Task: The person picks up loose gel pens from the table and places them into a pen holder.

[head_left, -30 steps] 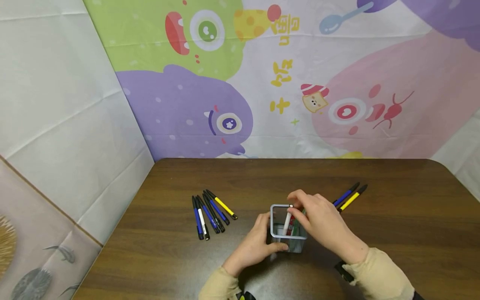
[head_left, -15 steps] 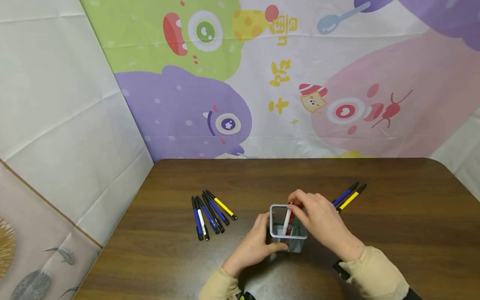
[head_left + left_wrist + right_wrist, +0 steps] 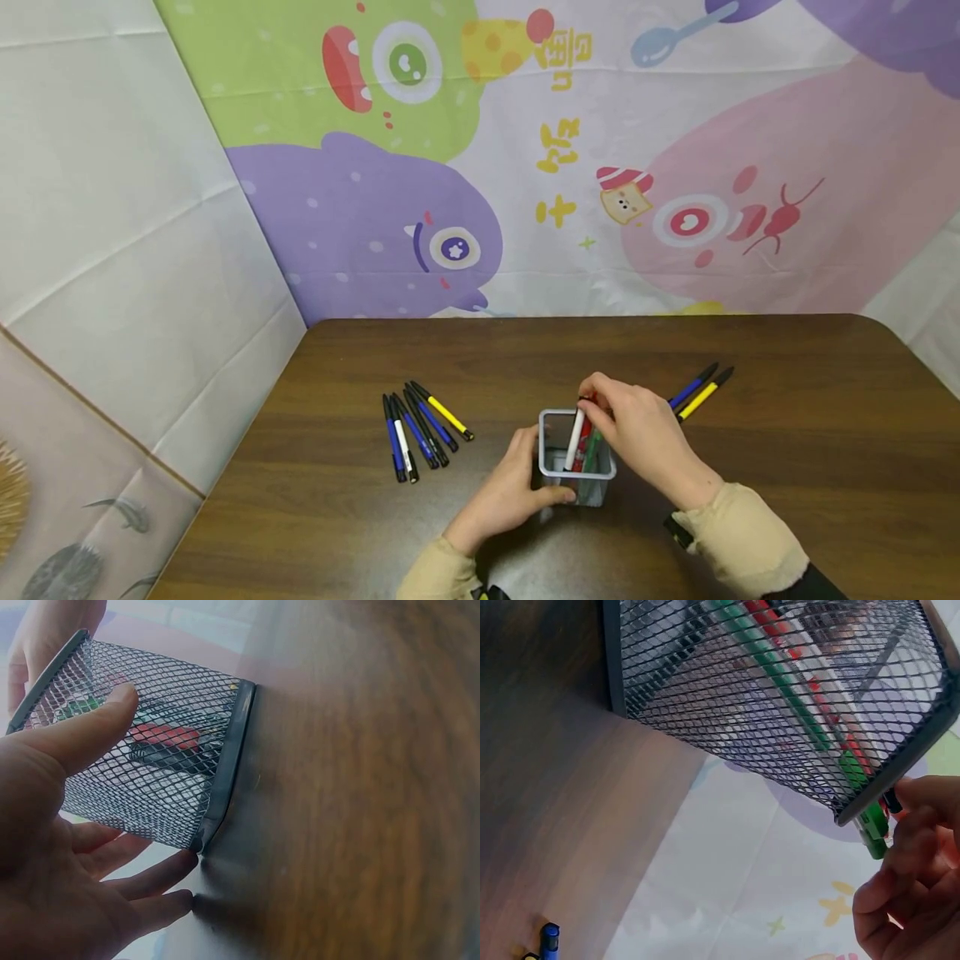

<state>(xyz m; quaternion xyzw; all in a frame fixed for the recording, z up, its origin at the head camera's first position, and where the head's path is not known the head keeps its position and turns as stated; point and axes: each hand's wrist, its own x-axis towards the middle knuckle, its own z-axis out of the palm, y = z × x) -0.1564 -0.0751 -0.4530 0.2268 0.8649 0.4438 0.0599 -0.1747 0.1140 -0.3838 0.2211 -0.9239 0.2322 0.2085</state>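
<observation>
A square wire-mesh pen holder (image 3: 594,492) with a silvery rim stands on the table. My left hand (image 3: 506,487) holds it from the left, thumb across the near side; in the left wrist view that thumb lies on the mesh (image 3: 172,705). At the holder's mouth, my right hand (image 3: 648,437) pinches the top of a white pen (image 3: 574,442) between thumb and fingers. The pen's lower part is inside the holder, beside a red pen (image 3: 582,446) and a green pen (image 3: 592,452). Through the mesh in the right wrist view, the green pen (image 3: 776,675) leans towards the rim.
Several blue, black, white and yellow pens (image 3: 423,425) lie in a loose row left of the holder. Beyond my right hand lie a blue pen (image 3: 693,385) and a yellow pen (image 3: 705,394), partly hidden. A cartoon cloth (image 3: 525,250) hangs behind the brown table (image 3: 825,433).
My right hand has risen slightly, and the white pen's top stands a little higher above the holder. More of the red pen shows. The left hand has kept its hold on the pen holder.
</observation>
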